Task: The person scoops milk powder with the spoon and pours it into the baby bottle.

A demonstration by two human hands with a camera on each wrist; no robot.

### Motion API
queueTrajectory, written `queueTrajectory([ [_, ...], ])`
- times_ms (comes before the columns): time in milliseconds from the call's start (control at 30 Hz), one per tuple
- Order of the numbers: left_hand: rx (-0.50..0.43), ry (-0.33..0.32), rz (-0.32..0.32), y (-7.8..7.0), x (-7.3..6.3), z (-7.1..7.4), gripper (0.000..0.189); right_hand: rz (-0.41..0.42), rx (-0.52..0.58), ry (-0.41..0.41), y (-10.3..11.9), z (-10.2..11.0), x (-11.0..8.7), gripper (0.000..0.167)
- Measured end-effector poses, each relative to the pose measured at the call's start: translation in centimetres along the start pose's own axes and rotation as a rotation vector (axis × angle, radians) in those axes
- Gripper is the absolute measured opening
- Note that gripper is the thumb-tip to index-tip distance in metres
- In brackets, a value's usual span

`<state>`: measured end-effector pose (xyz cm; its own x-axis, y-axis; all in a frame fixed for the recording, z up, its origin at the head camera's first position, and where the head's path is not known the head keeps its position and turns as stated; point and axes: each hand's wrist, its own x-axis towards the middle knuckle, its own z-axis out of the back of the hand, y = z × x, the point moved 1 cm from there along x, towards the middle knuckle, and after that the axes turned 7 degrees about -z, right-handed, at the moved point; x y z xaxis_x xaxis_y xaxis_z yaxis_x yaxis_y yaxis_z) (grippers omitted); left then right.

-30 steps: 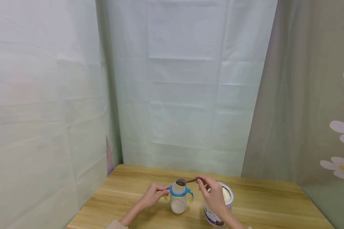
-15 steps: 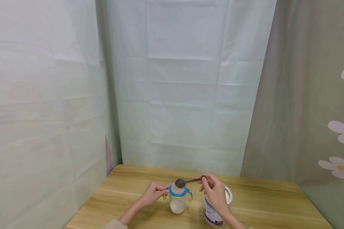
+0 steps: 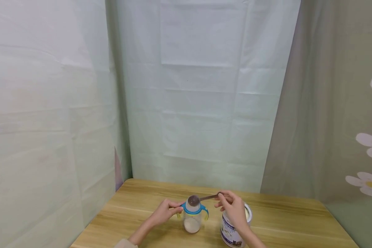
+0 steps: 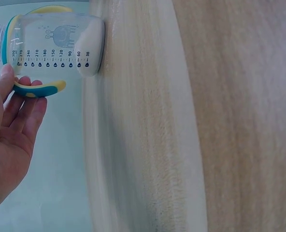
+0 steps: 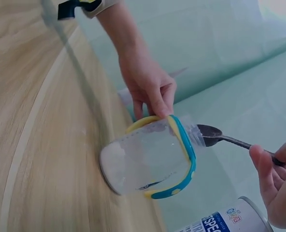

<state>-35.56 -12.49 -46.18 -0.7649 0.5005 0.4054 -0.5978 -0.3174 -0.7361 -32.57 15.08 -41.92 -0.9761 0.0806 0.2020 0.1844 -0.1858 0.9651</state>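
A clear baby bottle (image 3: 192, 220) with a blue and yellow two-handled collar stands upright on the table, white powder in its bottom. My left hand (image 3: 164, 213) pinches the left handle (image 4: 39, 90) of the collar, thumb on top and fingers curled beneath. Between its thumb and fingers, my right hand (image 3: 232, 208) holds a dark spoon (image 5: 235, 141) by the handle. The spoon's bowl (image 3: 193, 200) is tipped over at the bottle's open mouth. Just behind the right hand is an open milk powder can (image 3: 227, 230), partly hidden by that hand.
The wooden table (image 3: 285, 220) has a rounded back-left corner. Pale curtains (image 3: 198, 103) hang behind it and at both sides, the right one (image 3: 322, 103) printed with white flowers.
The spoon's bowl has rolled over at the bottle's mouth so its rounded back shows. My right hand has shifted slightly right, and the left hand keeps its hold on the bottle handle.
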Motion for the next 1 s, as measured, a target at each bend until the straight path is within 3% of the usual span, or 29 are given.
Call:
queueTrajectory([
  [167, 0.016, -0.016, -0.005, 1.8, 0.2, -0.3, 0.024, -0.084, 0.073, -0.019, 0.2, 0.2, 0.2, 0.023],
  [533, -0.004, -0.015, -0.013, 1.8, 0.1, -0.3, 0.024, -0.193, 0.261, -0.049, 0.2, 0.6, 0.5, 0.025],
  [1000, -0.020, -0.023, 0.000, 1.6, 0.0, -0.3, 0.022, -0.204, 0.262, -0.044, 0.6, 0.8, 0.4, 0.025],
])
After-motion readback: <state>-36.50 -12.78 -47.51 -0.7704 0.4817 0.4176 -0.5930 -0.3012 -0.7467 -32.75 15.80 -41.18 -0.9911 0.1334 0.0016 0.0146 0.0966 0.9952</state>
